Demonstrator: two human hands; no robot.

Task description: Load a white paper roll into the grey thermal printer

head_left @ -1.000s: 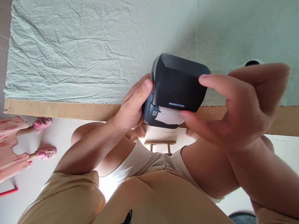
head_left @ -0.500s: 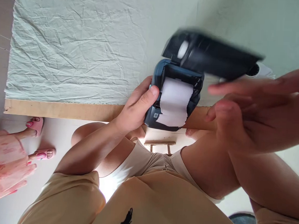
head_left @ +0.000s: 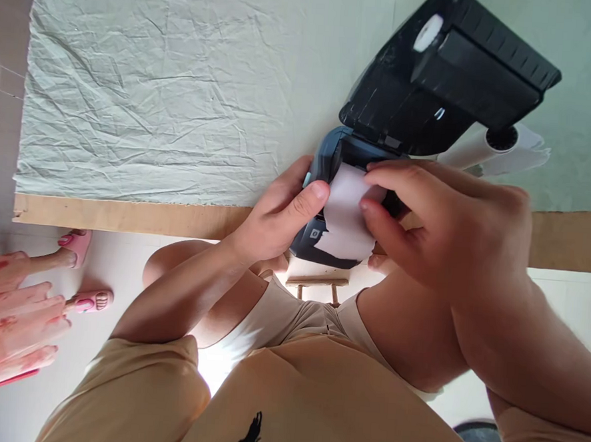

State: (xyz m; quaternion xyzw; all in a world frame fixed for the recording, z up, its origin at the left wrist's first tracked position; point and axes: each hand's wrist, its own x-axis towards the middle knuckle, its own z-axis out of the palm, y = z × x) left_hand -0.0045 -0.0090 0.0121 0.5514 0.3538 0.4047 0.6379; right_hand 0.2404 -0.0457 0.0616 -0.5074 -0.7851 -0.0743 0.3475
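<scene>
A dark blue and black portable printer is tilted at the table's near edge, its black lid swung wide open. White paper lies in its compartment and hangs over the front with a torn edge. My left hand grips the printer's left side, thumb on top. Over the right side of the compartment is my right hand, its thumb and index finger closed on the paper's right edge; its other fingers are mostly hidden. Beyond that hand lies a white paper roll with a black core end, partly covered by the lid.
A pale green cloth covers the table, whose wooden edge faces me. At the left, a person in a pink floral garment and pink slippers stands on the floor. A wooden stool shows beneath the table.
The printer's lid has swung further open, up and to the right. My right hand has come left from beside the printer onto the paper. The printer has shifted slightly right in my left hand.
</scene>
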